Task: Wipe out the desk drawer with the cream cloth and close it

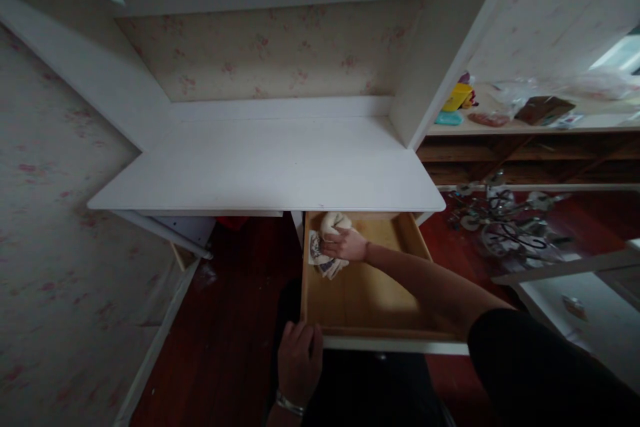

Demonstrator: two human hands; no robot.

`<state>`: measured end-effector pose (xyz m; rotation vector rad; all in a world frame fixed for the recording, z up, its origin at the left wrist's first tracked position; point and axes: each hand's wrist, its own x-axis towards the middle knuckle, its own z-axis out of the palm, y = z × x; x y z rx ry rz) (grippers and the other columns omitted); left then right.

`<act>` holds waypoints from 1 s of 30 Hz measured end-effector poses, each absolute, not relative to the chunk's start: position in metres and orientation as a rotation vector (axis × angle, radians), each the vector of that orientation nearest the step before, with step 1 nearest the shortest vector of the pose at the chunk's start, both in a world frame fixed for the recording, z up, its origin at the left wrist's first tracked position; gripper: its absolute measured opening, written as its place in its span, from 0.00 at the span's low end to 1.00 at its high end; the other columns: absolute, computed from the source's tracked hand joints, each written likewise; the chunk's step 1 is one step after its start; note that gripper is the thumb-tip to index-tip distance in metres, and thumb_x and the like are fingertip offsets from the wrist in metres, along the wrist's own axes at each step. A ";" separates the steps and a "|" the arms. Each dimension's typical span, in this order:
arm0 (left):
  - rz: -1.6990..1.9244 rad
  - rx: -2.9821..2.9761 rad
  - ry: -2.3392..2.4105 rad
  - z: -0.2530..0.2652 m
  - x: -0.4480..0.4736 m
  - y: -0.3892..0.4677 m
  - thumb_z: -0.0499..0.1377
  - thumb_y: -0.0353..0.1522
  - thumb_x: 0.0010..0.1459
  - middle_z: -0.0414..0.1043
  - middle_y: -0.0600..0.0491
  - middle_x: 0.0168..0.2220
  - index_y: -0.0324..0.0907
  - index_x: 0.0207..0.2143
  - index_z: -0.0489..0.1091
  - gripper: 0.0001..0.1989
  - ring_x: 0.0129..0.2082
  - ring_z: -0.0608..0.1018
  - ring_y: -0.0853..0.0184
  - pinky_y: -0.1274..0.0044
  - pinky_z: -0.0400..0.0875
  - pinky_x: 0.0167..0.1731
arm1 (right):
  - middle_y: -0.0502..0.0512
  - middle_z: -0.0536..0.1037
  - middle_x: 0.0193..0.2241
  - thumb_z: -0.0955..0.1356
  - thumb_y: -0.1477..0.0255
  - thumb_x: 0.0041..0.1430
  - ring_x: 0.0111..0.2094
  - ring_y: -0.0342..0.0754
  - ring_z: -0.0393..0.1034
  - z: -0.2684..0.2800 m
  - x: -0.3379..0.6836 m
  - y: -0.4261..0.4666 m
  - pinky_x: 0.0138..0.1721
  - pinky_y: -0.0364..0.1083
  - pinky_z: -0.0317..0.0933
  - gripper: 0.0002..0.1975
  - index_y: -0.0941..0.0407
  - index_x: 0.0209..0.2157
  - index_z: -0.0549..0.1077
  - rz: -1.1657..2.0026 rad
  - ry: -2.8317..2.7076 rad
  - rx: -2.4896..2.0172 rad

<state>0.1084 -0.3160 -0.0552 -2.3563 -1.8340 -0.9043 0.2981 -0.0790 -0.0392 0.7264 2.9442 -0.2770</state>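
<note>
Under the white desktop, a wooden drawer (pixel 370 300) stands pulled out, its white front edge towards me. Inside it, along the left side near the back, my right hand (pixel 346 244) presses on a bunched cream cloth (pixel 334 220) with dark print, its fingers closed over it. Part of the cloth hangs loose below the fingers. My left hand (pixel 300 357) grips the drawer's front left corner, fingers curled over the rim. A bracelet circles the left wrist.
The white desk (pixel 270 160) with upright side panels rises behind the drawer. To the right, a shelf unit (pixel 525 153) carries a yellow item (pixel 457 97) and a cardboard box (pixel 544 110). A plastic-wrapped chandelier-like metal object (pixel 505 220) lies on the red floor (pixel 225 333).
</note>
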 end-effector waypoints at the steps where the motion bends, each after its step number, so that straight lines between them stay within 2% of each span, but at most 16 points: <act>1: -0.917 -2.353 -1.853 -0.055 0.109 -0.316 0.51 0.26 0.60 0.68 0.55 0.22 0.44 0.27 0.67 0.11 0.27 0.71 0.68 0.71 0.63 0.38 | 0.47 0.69 0.54 0.53 0.71 0.67 0.60 0.44 0.49 -0.036 0.294 -0.074 0.62 0.53 0.38 0.19 0.46 0.54 0.65 -0.281 2.959 0.624; 4: -0.936 -2.335 -1.919 -0.052 0.109 -0.315 0.52 0.27 0.60 0.65 0.56 0.20 0.43 0.22 0.64 0.13 0.24 0.69 0.69 0.72 0.63 0.36 | 0.47 0.69 0.54 0.52 0.71 0.67 0.62 0.43 0.44 -0.037 0.284 -0.058 0.63 0.56 0.31 0.19 0.48 0.50 0.69 -0.257 2.969 0.454; 8: -0.922 -2.364 -1.925 -0.050 0.110 -0.315 0.51 0.26 0.60 0.64 0.57 0.20 0.43 0.23 0.64 0.13 0.24 0.69 0.70 0.72 0.62 0.38 | 0.50 0.69 0.54 0.55 0.76 0.65 0.62 0.46 0.45 -0.051 0.302 -0.045 0.62 0.60 0.27 0.18 0.51 0.45 0.72 -0.174 2.958 0.540; 13: -0.942 -2.332 -1.898 -0.053 0.110 -0.314 0.51 0.27 0.60 0.64 0.57 0.20 0.42 0.22 0.64 0.13 0.24 0.67 0.71 0.73 0.61 0.36 | 0.52 0.68 0.55 0.58 0.79 0.61 0.60 0.50 0.53 -0.068 0.380 -0.050 0.61 0.61 0.33 0.16 0.53 0.44 0.73 0.051 2.895 0.823; 20: -0.968 -2.383 -1.839 -0.050 0.107 -0.312 0.51 0.28 0.60 0.64 0.56 0.20 0.42 0.21 0.65 0.14 0.25 0.68 0.71 0.74 0.60 0.36 | 0.56 0.69 0.54 0.59 0.77 0.62 0.57 0.57 0.57 -0.066 0.450 -0.099 0.58 0.64 0.40 0.16 0.52 0.47 0.71 0.117 2.571 1.295; 22: -0.967 -2.404 -1.838 -0.048 0.106 -0.311 0.51 0.28 0.60 0.64 0.56 0.20 0.42 0.21 0.65 0.14 0.25 0.68 0.70 0.73 0.60 0.36 | 0.57 0.71 0.52 0.58 0.77 0.62 0.54 0.56 0.61 -0.061 0.449 -0.117 0.56 0.63 0.44 0.18 0.51 0.50 0.69 0.078 2.524 1.332; 26: -0.948 -2.442 -1.818 -0.045 0.106 -0.311 0.50 0.28 0.61 0.65 0.56 0.21 0.42 0.22 0.65 0.14 0.25 0.69 0.70 0.73 0.60 0.36 | 0.58 0.77 0.41 0.60 0.74 0.60 0.40 0.54 0.72 -0.045 0.441 -0.150 0.48 0.58 0.56 0.20 0.49 0.53 0.67 -0.069 2.441 1.369; 30: -0.922 -2.443 -1.868 -0.046 0.106 -0.312 0.51 0.29 0.61 0.64 0.56 0.21 0.42 0.21 0.64 0.14 0.25 0.68 0.70 0.73 0.60 0.36 | 0.59 0.78 0.38 0.66 0.68 0.54 0.40 0.57 0.72 -0.026 0.436 -0.181 0.41 0.52 0.61 0.18 0.49 0.48 0.72 -0.558 2.333 1.399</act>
